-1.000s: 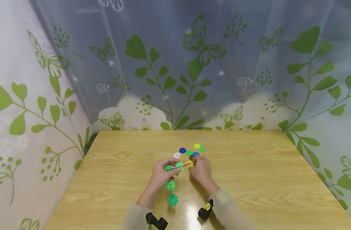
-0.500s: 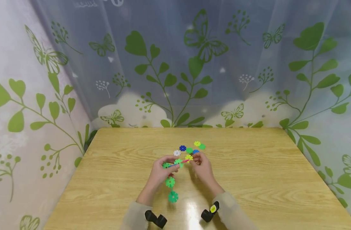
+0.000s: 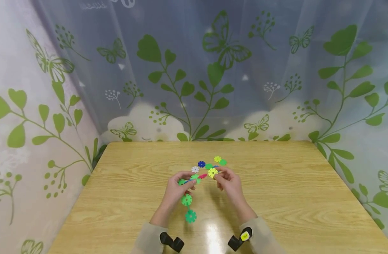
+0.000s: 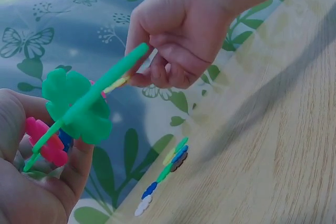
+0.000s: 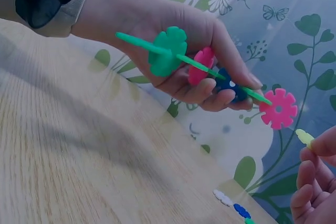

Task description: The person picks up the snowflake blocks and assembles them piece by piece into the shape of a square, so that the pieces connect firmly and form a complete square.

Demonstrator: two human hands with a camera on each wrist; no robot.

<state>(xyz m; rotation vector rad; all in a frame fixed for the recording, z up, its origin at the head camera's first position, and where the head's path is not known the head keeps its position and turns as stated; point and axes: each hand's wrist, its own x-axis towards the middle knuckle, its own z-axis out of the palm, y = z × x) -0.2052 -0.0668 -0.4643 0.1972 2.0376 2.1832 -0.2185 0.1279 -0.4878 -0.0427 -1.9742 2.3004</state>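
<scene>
My left hand (image 3: 175,188) grips a chain of slotted, flower-shaped plastic discs joined edge to edge. Green discs (image 5: 168,51) alternate with pink and blue ones along it, and two green discs (image 3: 186,199) hang below the palm in the head view. At the chain's far end, a pink disc (image 5: 278,108) sticks out past the left fingertips. My right hand (image 3: 231,181) pinches a single yellow disc (image 3: 213,173) between thumb and forefinger. A small gap separates this disc from the pink one in the right wrist view. The left fingers hide part of the chain's middle.
Several loose discs lie on the wooden table (image 3: 276,190) beyond the hands, among them a white disc (image 3: 195,169), a dark blue disc (image 3: 201,164), a yellow-green disc (image 3: 217,159) and a brown disc (image 4: 179,162). A leaf-patterned curtain (image 3: 194,70) hangs behind the table.
My right hand has lifted and drawn right with the yellow disc, which earlier overlapped the pink end of the chain. The left hand and chain have shifted slightly left.
</scene>
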